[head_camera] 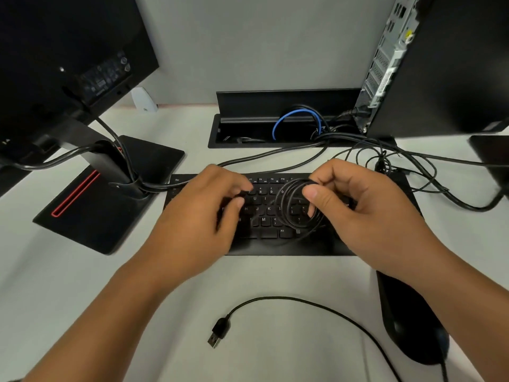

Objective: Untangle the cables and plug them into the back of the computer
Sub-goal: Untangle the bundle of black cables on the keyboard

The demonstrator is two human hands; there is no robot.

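Over the black keyboard, my right hand holds a coiled black cable, thumb pinching the top of the loops. My left hand is just left of the coil, fingers curled, pinching a dark end of that cable; motion blur hides the exact grip. A loose black USB plug lies on the desk in front of me, its cable curving right toward the mouse. The computer tower stands at the back right, its rear port panel facing left.
A monitor on a black stand fills the left. A cable trough in the desk holds a blue cable. Thin black cables tangle at the right, beside another black stand.
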